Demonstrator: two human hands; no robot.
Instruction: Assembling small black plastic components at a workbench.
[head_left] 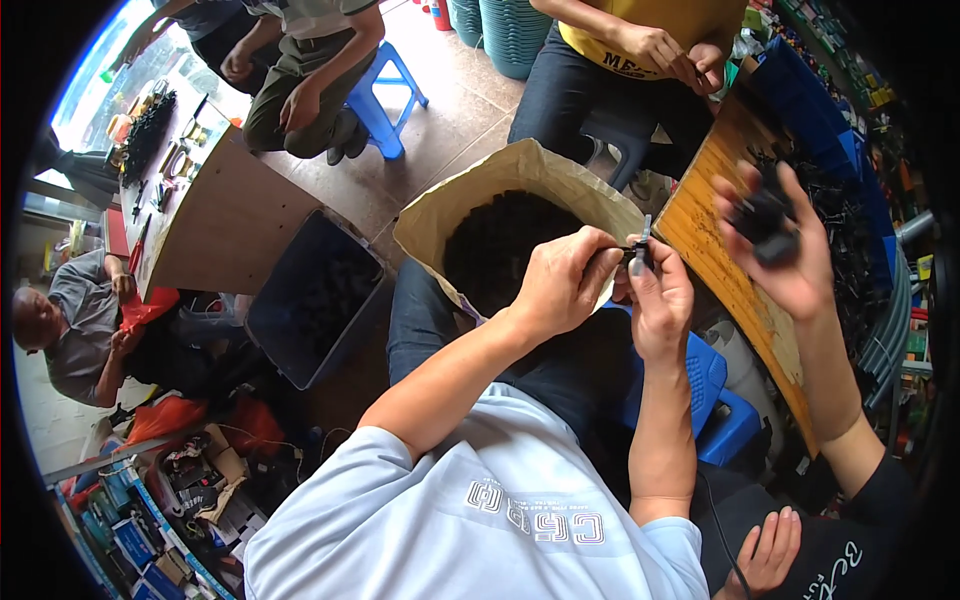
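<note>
Above the near right side of an open sack (425,225), my two hands meet. My right hand (660,305) is closed on a small black part (639,258) with a thin grey metal piece standing up from it. Thumb and fingers of my left hand (562,285) pinch the left side of the same part; its exact kind is too small to tell. Inside the sack lies a heap of small black pieces (510,240). The sack stands by my knees, in front of me.
At right, a co-worker's hand (800,250) lifts a blurred black object (765,222) over a wooden table (720,190). A dark bin (320,300) stands left of the sack. A blue stool (390,100) and other seated people surround the space.
</note>
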